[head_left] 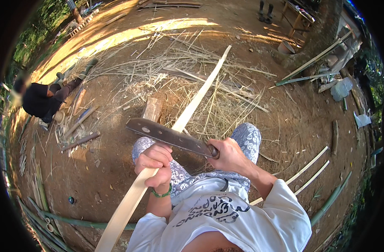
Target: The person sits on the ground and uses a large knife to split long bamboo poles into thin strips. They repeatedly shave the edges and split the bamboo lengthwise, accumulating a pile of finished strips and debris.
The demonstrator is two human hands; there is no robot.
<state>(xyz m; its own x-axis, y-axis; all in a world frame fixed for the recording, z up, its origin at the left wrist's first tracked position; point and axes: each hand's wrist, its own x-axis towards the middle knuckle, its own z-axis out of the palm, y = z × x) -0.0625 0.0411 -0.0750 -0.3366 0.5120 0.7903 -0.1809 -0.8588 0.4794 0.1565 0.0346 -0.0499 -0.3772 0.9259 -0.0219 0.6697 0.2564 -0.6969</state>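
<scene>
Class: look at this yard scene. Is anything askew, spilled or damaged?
Nothing stands out as wrong. The left hand grips a bamboo strip; the right hand holds a knife across it. Shavings litter the ground.

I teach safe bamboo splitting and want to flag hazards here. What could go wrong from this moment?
1. The left hand grips the bamboo strip right beside the big knife; a slip could likely cut its fingers.
2. The right hand works the blade just above the patterned knees, so a glancing stroke might reach a leg.
3. A seated person is close on the left; flying slivers could hit them.
</scene>
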